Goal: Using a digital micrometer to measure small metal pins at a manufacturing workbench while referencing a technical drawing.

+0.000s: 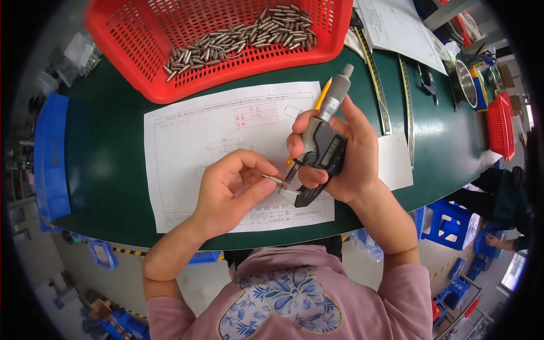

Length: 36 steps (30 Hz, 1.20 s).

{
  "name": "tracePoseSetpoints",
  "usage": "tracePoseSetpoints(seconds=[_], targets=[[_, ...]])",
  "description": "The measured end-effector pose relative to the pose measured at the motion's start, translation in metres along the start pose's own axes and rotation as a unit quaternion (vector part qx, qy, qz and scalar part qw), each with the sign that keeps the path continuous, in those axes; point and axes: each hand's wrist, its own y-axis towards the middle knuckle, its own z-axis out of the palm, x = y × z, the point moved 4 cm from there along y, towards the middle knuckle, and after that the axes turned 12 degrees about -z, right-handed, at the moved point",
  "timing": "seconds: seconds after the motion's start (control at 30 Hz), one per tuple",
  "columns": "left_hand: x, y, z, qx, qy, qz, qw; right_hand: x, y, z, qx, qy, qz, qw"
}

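A digital micrometer (323, 148) with a grey thimble and a small display is gripped in my right hand (356, 148), tilted with its thimble pointing away from me. My left hand (233, 190) pinches a small metal pin (273, 178) between thumb and forefinger. The pin's tip is at the micrometer's jaws; whether it touches them I cannot tell. Under both hands lies a printed technical drawing (187, 170) on the green table (107, 164). A yellow pencil (323, 93) on the sheet is partly hidden behind the micrometer.
A red plastic basket (127, 68) holding many metal pins (243, 39) stands at the far side. A blue bin (52, 156) is at the left edge. Rulers (377, 85), papers (396, 28) and a metal bowl (464, 84) lie to the right. Another person's hand (494, 242) shows far right.
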Motion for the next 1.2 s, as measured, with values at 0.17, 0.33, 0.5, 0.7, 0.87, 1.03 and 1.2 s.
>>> tracePoseSetpoints(seconds=[0.17, 0.33, 0.5, 0.7, 0.87, 1.03, 1.2], targets=[[0.0016, -0.0011, 0.0005, -0.007, 0.027, 0.000, 1.000, -0.0019, 0.0000, -0.0027, 0.008, 0.000, -0.006, 1.000], [0.0032, -0.0007, 0.0018, 0.003, 0.041, 0.007, 0.999, -0.0033, 0.0006, -0.0040, 0.012, -0.013, 0.008, 1.000], [0.0024, -0.0017, 0.0020, -0.005, 0.035, -0.011, 0.999, -0.0043, 0.0002, -0.0025, -0.034, -0.007, 0.012, 0.999], [0.0033, -0.0021, 0.0030, -0.010, 0.044, -0.011, 0.999, -0.0054, 0.0003, -0.0049, -0.037, -0.062, 0.012, 0.997], [0.0040, -0.0022, 0.0004, -0.010, 0.036, -0.016, 0.999, -0.0043, -0.0026, -0.0048, -0.008, 0.024, 0.005, 1.000], [0.0041, -0.0020, 0.0008, -0.004, 0.018, -0.015, 1.000, -0.0059, -0.0015, -0.0046, -0.028, 0.021, 0.014, 0.999], [0.0037, -0.0006, 0.0012, 0.006, 0.004, -0.021, 1.000, -0.0065, -0.0010, -0.0061, -0.056, -0.015, 0.003, 0.998]])
